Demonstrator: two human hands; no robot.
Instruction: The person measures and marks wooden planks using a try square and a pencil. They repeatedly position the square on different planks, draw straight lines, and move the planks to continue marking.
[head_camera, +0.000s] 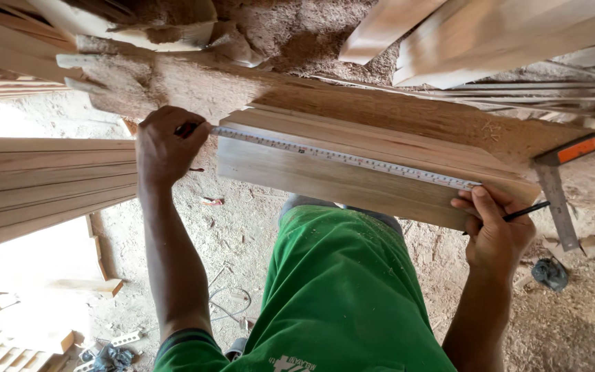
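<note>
A pale wooden plank [339,180] lies across a sawdust-covered workbench [256,89]. A white tape measure blade [342,158] is stretched along the plank. My left hand [166,145] grips the tape's case end at the plank's left edge. My right hand [494,231] presses the tape's other end down on the plank near its right end and also holds a dark pencil [528,211] between its fingers.
A metal try square with an orange-capped handle [562,179] lies on the bench to the right. Long planks [43,182] are stacked at the left, more boards [490,34] at the upper right. Sawdust, offcuts and a cable cover the floor.
</note>
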